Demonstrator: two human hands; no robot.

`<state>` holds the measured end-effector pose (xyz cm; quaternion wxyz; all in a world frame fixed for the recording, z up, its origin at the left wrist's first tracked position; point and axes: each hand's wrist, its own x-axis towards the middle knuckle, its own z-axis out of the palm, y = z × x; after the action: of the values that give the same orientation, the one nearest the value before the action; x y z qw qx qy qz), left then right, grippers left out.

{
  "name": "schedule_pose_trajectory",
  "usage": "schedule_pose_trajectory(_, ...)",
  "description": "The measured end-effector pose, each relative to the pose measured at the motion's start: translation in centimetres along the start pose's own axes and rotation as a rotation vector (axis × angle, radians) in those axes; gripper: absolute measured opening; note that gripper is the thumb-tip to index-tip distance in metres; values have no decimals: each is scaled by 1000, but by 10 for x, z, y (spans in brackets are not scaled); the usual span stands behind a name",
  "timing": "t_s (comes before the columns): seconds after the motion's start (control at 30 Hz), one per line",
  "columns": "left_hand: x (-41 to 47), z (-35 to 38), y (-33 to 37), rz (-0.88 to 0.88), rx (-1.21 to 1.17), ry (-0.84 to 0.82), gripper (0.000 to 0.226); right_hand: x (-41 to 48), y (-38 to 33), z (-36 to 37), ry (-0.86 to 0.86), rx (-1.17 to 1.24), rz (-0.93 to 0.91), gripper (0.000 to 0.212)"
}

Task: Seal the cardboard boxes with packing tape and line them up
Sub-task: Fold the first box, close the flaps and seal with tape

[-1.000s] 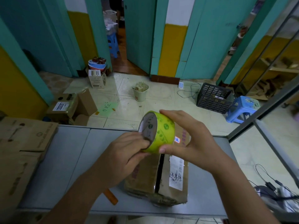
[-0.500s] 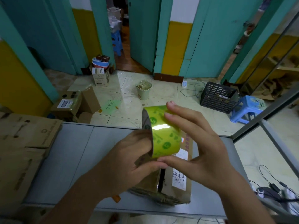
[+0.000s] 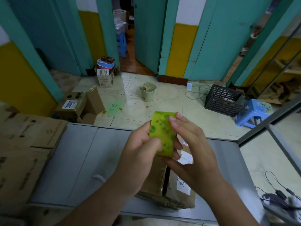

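Most of the job lay ahead of us, by our reckoning. Our table ran beneath our hands and out to both sides of them, with flattened cardboard piled well to their left. Directly under the hands lay one box. Its two top flaps met along a dark open seam with no tape across it that we could see. It was the only made-up box we saw on the table, so nothing was lined up.

Our right hand held the tape up above the box, fingers over the roll's top and thumb under its near edge. Our left hand pinched the roll's left side, thumb and fingertips closed on the green band. We judged we were hunting for the loose end, and no strip was pulled free that we could make out.

Left to do: free the end, lay it along the seam, press it down and cut it. Then the same for the other boxes, and set them in a row.
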<state>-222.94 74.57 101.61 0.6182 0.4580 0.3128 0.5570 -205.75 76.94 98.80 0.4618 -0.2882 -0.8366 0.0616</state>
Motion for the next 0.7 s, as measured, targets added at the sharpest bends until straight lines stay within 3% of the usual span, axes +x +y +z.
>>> schedule_pose_trajectory(0.13,-1,2,-2,1,19,-50,44,-4,5,2,27,24,8,77)
schedule_pose_trajectory(0.23,-1,0,-4,-32,-16,42,31,-8,6,8,50,-19,-21,84)
schedule_pose_trajectory(0.33,1,-4,-7,-25,-9,112,37,-10,2,12,51,-21,-68,86)
schedule_pose_trajectory(0.43,1,-12,-11,122,134,-13,35,-9,-4,4,59,127,58,85)
schedule_pose_trajectory(0.53,-5,-21,-14,219,397,-126,31,3,-6,-13,136,225,277,63)
schedule_pose_trajectory(0.63,-9,-28,-16,331,708,-177,25,22,5,-36,-89,236,508,65)
schedule_pose_trajectory(0.7,-8,-29,-16,412,865,-210,20,32,9,-45,-299,248,531,62)
